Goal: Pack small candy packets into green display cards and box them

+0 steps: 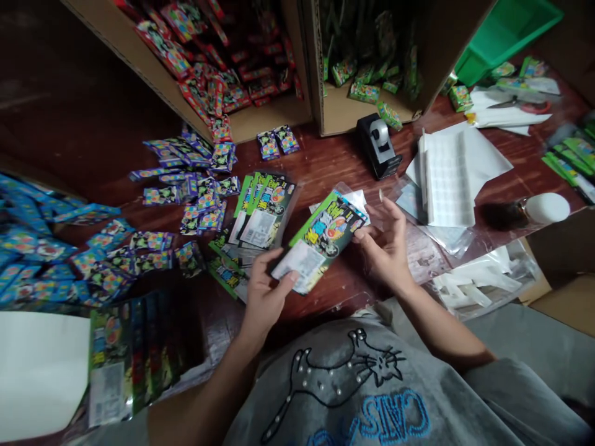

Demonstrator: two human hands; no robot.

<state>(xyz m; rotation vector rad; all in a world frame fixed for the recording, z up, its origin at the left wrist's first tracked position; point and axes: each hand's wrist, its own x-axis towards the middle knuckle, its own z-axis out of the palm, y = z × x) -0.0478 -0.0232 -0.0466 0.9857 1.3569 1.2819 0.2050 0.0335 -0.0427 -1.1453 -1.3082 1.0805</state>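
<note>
A flat printed packet (pixel 320 238), green and black with a white label, is tilted in front of me in a clear sleeve. My left hand (pixel 269 288) grips its lower left end, thumb on top over the label. At the opposite end, my right hand (pixel 385 244) has its thumb against the packet's edge, with the index finger raised away from it. Other fingers there are partly hidden. Several similar packets (pixel 264 214) lie overlapping on the dark red table (pixel 320 158), just left of the held one.
Cardboard boxes of small red packs (pixel 218 93) and green packs (pixel 365 93) stand behind. Purple packs (pixel 204 198) and blue packs (pixel 37 241) spread leftward. A black tape dispenser (pixel 379 145), label sheets (pixel 449 179), a white-capped bottle (pixel 546 209) and a green bin (pixel 506 37) are rightward.
</note>
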